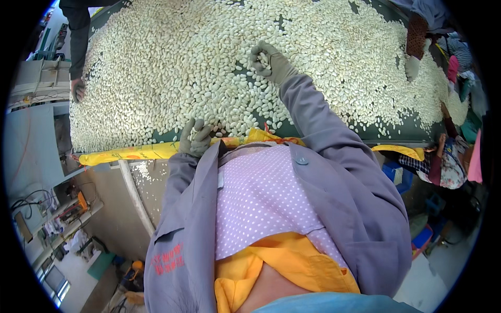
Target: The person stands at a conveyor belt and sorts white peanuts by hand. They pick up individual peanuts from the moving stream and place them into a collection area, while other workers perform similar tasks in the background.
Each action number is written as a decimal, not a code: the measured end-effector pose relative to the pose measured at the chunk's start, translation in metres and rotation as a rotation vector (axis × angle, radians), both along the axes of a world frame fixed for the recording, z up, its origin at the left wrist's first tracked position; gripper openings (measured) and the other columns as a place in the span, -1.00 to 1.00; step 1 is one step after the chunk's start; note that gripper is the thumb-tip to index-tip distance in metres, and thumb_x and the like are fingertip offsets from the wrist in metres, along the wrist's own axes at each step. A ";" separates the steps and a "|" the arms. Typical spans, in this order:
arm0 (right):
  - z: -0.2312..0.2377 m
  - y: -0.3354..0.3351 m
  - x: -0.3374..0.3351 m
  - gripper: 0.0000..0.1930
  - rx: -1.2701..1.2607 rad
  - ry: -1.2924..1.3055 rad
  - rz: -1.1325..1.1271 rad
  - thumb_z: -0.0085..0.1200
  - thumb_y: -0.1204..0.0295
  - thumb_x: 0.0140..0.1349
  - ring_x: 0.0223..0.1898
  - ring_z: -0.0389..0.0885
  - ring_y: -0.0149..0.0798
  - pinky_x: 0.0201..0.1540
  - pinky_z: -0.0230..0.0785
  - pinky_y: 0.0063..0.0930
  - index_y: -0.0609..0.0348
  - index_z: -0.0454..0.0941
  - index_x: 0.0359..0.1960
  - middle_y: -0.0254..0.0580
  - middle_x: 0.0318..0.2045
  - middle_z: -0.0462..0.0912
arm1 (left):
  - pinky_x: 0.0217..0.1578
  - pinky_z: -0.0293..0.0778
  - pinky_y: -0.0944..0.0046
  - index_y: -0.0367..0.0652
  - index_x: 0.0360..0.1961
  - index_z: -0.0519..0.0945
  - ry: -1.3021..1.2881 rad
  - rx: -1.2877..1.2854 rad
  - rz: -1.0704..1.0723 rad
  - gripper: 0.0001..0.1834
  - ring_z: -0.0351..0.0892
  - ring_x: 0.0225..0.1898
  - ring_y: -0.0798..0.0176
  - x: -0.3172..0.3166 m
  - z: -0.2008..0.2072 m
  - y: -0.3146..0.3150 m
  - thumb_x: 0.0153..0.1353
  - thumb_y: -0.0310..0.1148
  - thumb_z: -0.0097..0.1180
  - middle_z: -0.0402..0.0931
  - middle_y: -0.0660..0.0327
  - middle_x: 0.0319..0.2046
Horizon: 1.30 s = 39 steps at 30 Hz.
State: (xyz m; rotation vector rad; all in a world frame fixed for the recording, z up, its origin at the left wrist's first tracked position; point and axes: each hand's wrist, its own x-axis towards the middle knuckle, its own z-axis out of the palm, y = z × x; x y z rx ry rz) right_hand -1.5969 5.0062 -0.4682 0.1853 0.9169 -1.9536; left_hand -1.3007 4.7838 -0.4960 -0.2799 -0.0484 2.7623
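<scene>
Large white beans (172,62) lie spread over a dark green table (396,131). My right hand (274,63), in a grey-green glove, reaches out over the middle of the beans. Its thumb and fingers are curled round a few white beans that show against the palm. Close to the table's near edge is my left hand (195,140), gloved the same way. Its fingers are bent upward, with a pale bean showing between the fingertips; the palm is partly hidden.
Yellow printed sheeting (130,155) wraps the table's near edge. At the far left, another person's hand (78,90) rests by the beans. Another worker's gloved hand (412,68) touches them on the right. A cluttered shelf (68,229) stands at lower left, blue crates (399,176) at right.
</scene>
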 end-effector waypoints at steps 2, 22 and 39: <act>-0.004 0.007 -0.033 -0.71 0.224 0.090 -0.117 0.06 0.18 0.38 -0.67 0.26 -0.52 -0.74 0.05 -0.70 0.15 0.53 -0.09 -0.43 -0.51 0.43 | -0.83 0.09 0.59 -0.04 -0.32 0.39 -0.011 -0.028 0.018 -0.61 0.11 -0.76 0.53 0.001 0.004 0.007 0.50 0.01 -0.26 0.23 0.31 -0.57; -0.017 0.089 0.017 -0.67 0.194 0.101 0.128 -0.11 0.25 0.46 -0.68 0.28 -0.57 -0.75 0.14 -0.70 0.28 0.54 -0.04 -0.46 -0.58 0.41 | -0.81 0.08 0.58 -0.04 -0.26 0.46 -0.022 -0.052 0.003 -0.58 0.13 -0.75 0.53 -0.020 -0.006 0.063 0.50 0.03 -0.27 0.21 0.34 -0.62; -0.016 0.088 0.065 -0.75 0.232 0.382 0.305 0.06 0.25 0.39 -0.69 0.21 -0.58 -0.69 0.10 -0.64 0.06 0.62 -0.03 -0.50 -0.65 0.37 | -0.83 0.08 0.57 -0.03 -0.32 0.38 0.019 -0.060 0.012 -0.62 0.12 -0.75 0.55 -0.037 -0.004 0.110 0.51 0.00 -0.29 0.20 0.34 -0.59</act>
